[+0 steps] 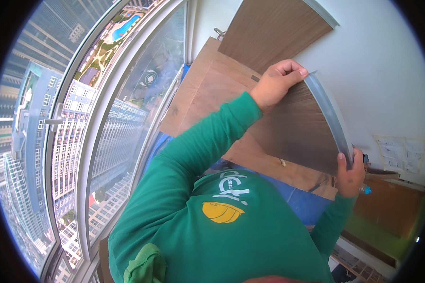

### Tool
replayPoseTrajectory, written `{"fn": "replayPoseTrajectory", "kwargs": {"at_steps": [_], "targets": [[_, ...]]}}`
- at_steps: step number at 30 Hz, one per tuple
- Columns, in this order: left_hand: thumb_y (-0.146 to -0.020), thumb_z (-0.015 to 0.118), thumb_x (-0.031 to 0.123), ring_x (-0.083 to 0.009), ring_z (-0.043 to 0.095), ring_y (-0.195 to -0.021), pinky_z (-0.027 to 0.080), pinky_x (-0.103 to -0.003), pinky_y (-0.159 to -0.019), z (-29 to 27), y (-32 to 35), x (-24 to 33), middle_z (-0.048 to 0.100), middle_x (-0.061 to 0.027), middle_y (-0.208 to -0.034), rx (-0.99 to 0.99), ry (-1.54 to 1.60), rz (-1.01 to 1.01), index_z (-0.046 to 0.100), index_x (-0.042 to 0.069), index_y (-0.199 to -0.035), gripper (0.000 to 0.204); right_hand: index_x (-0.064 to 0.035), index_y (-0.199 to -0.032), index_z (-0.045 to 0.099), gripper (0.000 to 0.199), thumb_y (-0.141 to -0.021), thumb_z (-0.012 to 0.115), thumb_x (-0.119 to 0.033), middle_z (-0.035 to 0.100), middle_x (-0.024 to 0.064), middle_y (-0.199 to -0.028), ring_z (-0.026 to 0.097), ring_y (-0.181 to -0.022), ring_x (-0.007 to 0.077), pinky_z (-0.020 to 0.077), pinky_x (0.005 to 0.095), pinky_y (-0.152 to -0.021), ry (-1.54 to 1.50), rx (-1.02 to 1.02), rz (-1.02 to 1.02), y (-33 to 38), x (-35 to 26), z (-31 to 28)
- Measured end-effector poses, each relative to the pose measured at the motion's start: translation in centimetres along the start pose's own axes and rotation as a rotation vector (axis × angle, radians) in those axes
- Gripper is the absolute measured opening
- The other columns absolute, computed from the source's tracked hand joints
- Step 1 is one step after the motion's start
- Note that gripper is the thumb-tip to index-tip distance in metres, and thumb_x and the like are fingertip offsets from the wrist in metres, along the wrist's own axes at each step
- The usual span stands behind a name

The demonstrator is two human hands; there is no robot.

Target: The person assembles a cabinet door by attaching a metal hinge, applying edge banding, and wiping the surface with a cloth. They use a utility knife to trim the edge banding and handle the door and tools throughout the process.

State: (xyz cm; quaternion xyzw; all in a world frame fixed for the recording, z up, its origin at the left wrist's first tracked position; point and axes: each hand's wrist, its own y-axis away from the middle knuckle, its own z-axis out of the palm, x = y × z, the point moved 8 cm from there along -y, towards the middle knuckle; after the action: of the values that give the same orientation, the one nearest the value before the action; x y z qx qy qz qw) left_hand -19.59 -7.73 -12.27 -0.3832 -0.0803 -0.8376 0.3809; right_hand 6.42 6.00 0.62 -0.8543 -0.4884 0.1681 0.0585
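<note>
Hands grip a grey-brown wood-grain panel (293, 132) with a pale grey edge band, held tilted against the white wall (382, 70). The left hand (277, 84) closes over the panel's upper corner, fingers curled around its top edge, the green sleeve (193, 151) stretching up to it. The right hand (349, 174) clamps the lower end of the banded edge, thumb on the face. Behind the panel a brown board (198, 94) leans beside the curved window (104, 118), and another wood-grain panel (274, 28) stands above it, against the wall.
</note>
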Motion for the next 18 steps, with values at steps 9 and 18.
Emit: {"fn": "replayPoseTrajectory", "kwargs": {"at_steps": [9, 18], "targets": [[-0.105, 0.062, 0.027, -0.0098, 0.061, -0.109, 0.049, -0.029, -0.098, 0.2, 1.6, 0.7, 0.069, -0.0014, -0.118, -0.058, -0.128, 0.096, 0.066, 0.003, -0.127, 0.033, -0.0037, -0.109, 0.06, 0.024, -0.096, 0.069, -0.022, 0.064, 0.0109, -0.088, 0.061, -0.081, 0.0233, 0.0496, 0.0357, -0.079, -0.023, -0.005, -0.038, -0.2, -0.1, 0.4], [-0.103, 0.059, 0.016, -0.0114, 0.062, -0.109, 0.05, -0.029, -0.098, 0.2, 1.6, 0.8, 0.069, -0.0033, -0.118, -0.04, -0.124, 0.105, 0.066, 0.001, -0.126, 0.029, -0.0024, -0.107, 0.059, 0.025, -0.098, 0.068, -0.024, 0.06, 0.01, -0.085, 0.057, -0.079, 0.0222, 0.0481, 0.0355, -0.077, 0.022, -0.029, 0.018, -0.1, 0.3, 0.5]]}}
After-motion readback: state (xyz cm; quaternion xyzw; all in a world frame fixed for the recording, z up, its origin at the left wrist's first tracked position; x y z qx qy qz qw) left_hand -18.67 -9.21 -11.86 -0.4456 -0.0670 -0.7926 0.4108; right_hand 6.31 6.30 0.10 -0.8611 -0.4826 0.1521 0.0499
